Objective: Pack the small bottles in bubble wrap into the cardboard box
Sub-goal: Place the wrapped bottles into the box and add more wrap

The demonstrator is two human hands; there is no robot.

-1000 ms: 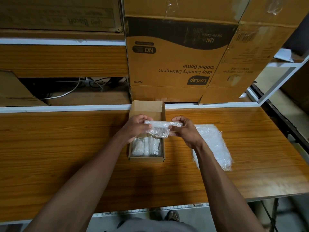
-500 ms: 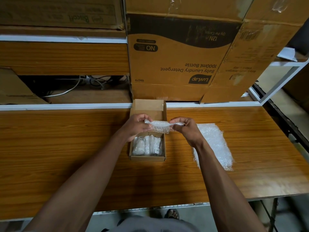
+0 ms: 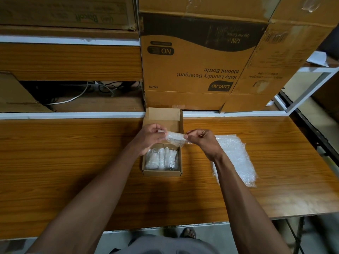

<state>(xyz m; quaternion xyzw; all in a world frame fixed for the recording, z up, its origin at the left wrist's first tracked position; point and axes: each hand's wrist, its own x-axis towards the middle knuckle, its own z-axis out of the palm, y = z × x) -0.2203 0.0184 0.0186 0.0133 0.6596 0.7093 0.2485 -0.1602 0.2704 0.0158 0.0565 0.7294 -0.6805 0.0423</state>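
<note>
Holding a bubble-wrapped bottle (image 3: 175, 138) level between both hands, the person keeps it directly above the open cardboard box (image 3: 162, 173) on the counter (image 3: 73, 153). The left hand (image 3: 150, 138) pinches one end of the roll with curled fingers (image 3: 159, 129); the right hand (image 3: 205, 142) pinches the other end likewise, so neither hand is the nearer one. The bundle's long axis runs left to right, crosswise to the wrapped bottles already in the box (image 3: 161, 158), which lie side by side with their long axes running toward and away from the person. The free space appears to be at the box's far end, beneath the bundle, so a straight lowering would probably seat it there. A loose sheet of bubble wrap (image 3: 236, 158) lies on the counter to the right, apart from the box.
</note>
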